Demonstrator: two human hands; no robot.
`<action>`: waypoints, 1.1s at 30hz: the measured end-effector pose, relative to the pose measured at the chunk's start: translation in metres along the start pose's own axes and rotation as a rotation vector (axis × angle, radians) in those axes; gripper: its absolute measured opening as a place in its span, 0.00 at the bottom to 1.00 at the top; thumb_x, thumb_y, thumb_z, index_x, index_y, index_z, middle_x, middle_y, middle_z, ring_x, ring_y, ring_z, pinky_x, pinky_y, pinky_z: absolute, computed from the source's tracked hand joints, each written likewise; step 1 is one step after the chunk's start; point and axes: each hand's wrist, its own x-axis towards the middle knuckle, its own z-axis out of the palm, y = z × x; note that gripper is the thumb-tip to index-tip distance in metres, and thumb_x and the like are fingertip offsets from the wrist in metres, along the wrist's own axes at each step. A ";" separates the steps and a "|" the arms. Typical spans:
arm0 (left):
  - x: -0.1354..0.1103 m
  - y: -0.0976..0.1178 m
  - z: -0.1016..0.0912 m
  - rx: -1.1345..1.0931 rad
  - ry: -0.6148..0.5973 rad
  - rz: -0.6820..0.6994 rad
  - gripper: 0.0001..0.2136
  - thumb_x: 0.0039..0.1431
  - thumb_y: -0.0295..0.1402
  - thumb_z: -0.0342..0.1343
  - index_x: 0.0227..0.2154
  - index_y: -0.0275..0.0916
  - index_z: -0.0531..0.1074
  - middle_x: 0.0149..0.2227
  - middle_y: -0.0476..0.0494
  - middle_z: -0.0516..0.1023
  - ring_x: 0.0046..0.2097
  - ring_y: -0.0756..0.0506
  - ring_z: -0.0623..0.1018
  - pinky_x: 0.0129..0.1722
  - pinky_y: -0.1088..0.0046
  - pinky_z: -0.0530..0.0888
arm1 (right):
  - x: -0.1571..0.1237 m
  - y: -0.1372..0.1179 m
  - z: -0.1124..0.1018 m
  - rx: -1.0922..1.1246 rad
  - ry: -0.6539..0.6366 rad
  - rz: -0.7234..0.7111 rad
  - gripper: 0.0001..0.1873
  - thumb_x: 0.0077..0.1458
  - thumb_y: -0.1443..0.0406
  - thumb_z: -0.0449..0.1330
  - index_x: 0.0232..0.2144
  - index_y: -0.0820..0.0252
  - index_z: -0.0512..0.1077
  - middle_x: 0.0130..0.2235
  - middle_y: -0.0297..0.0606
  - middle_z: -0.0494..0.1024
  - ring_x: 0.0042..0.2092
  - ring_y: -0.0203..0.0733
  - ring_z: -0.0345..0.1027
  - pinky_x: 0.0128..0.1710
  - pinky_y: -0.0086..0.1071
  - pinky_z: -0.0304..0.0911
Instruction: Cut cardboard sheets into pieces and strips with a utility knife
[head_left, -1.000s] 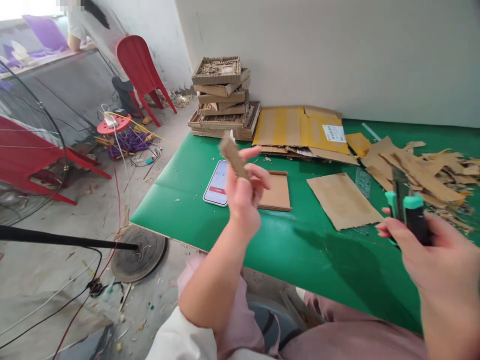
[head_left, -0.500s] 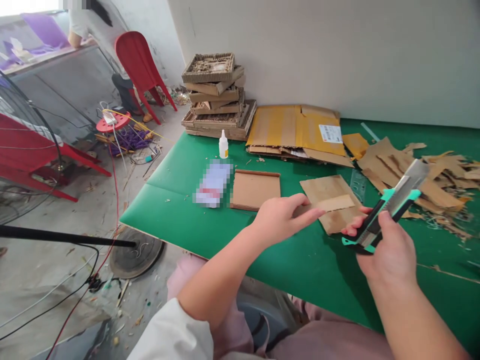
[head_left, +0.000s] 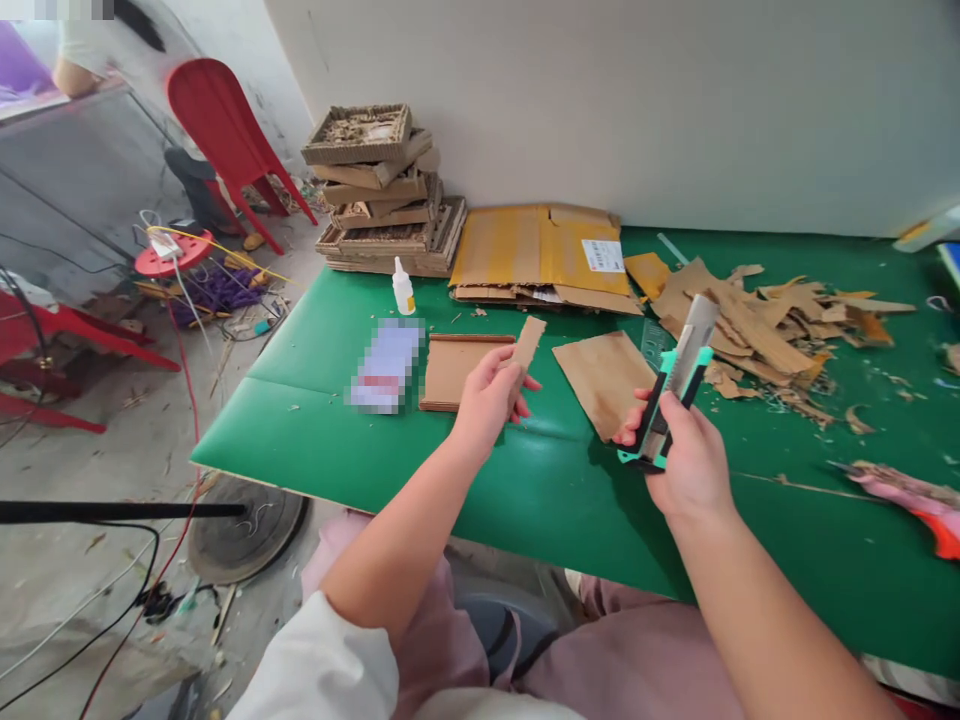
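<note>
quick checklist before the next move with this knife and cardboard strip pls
1. Cardboard strip gripped in left hand: ok.
2. Knife gripped in right hand: ok.
3. Knife apart from left hand: ok.
4. Knife's cutting edge covered: cannot tell.
5. Glue bottle upright on the table: ok.
6. Right side of the table free of cardboard scraps: not ok, they lie heaped there.

left grip [head_left: 486,402]: pinching cardboard strip [head_left: 530,341], tilted | right grip [head_left: 691,458]: wrapped around teal-and-black cutter [head_left: 679,374], blade pointing away from the wearer | green tabletop [head_left: 525,500]: cardboard sheet [head_left: 596,372] beside right grip; edged cardboard piece [head_left: 459,376] beside left grip; white bottle [head_left: 403,290] upright; tray stack [head_left: 382,195] near wall [head_left: 600,110]; torn scraps [head_left: 757,322] heaped right of the sheet
</note>
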 end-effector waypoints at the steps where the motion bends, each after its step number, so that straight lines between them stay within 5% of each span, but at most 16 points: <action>1: 0.001 -0.001 -0.001 -0.016 0.026 -0.004 0.14 0.56 0.34 0.49 0.45 0.38 0.67 0.26 0.53 0.74 0.17 0.56 0.68 0.15 0.81 0.62 | 0.000 0.000 0.000 -0.007 -0.016 0.000 0.20 0.40 0.52 0.66 0.29 0.60 0.71 0.19 0.29 0.69 0.20 0.32 0.63 0.18 0.27 0.61; 13: 0.005 -0.007 -0.001 -0.059 0.068 -0.018 0.12 0.56 0.38 0.50 0.39 0.37 0.70 0.28 0.51 0.74 0.18 0.56 0.66 0.14 0.81 0.59 | -0.009 0.005 -0.003 -0.092 -0.177 0.014 0.19 0.43 0.51 0.65 0.31 0.60 0.72 0.20 0.29 0.71 0.19 0.31 0.63 0.20 0.29 0.63; 24: -0.002 -0.007 0.003 -0.025 -0.104 0.012 0.14 0.54 0.43 0.55 0.38 0.38 0.71 0.24 0.54 0.68 0.19 0.57 0.63 0.15 0.82 0.57 | -0.010 0.007 -0.003 -0.156 -0.254 0.042 0.20 0.45 0.50 0.63 0.32 0.61 0.71 0.21 0.29 0.70 0.20 0.31 0.63 0.20 0.27 0.61; 29: -0.006 -0.012 0.008 0.077 -0.068 0.145 0.10 0.50 0.37 0.62 0.34 0.40 0.74 0.18 0.59 0.55 0.19 0.57 0.57 0.17 0.81 0.56 | -0.011 0.006 -0.002 -0.297 -0.294 -0.005 0.20 0.47 0.50 0.60 0.32 0.61 0.71 0.21 0.29 0.69 0.21 0.31 0.62 0.22 0.28 0.61; 33: -0.015 -0.013 0.014 0.281 -0.028 0.448 0.03 0.52 0.32 0.61 0.29 0.39 0.74 0.17 0.59 0.50 0.19 0.56 0.55 0.20 0.80 0.58 | -0.012 0.007 -0.002 -0.554 -0.228 -0.109 0.20 0.47 0.50 0.60 0.34 0.60 0.70 0.22 0.30 0.71 0.23 0.33 0.64 0.25 0.29 0.61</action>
